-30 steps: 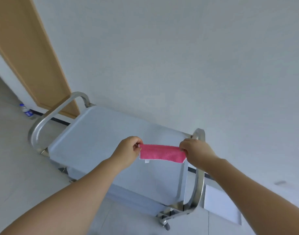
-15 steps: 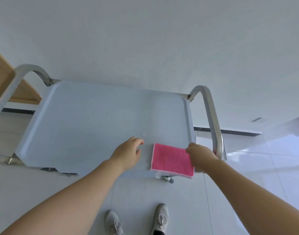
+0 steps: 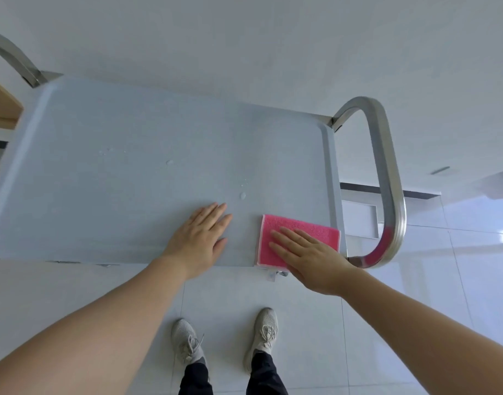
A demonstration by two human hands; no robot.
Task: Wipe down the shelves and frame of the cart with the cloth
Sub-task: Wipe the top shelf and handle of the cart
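The cart's pale blue-grey top shelf (image 3: pixel 130 178) fills the middle of the view, with steel handle loops at its right end (image 3: pixel 387 178) and left end (image 3: pixel 13 58). A pink cloth (image 3: pixel 301 226) lies flat on the shelf's near right corner. My right hand (image 3: pixel 310 258) presses on the cloth with straight fingers. My left hand (image 3: pixel 201 238) rests flat on the bare shelf just left of the cloth, fingers straight. A few water drops (image 3: pixel 242 195) sit on the shelf beyond the hands.
A white wall (image 3: pixel 273 47) rises right behind the cart. A wooden door edge (image 3: pixel 1 106) shows at the far left. My two shoes (image 3: pixel 261 334) stand on the tiled floor close to the cart's near edge. A caster (image 3: pixel 275 275) peeks out under the near right corner.
The cloth, first held stretched between both hands above the cart, now lies on the shelf. Both hands have flattened, the right onto the cloth, the left onto the shelf. My view tilted down.
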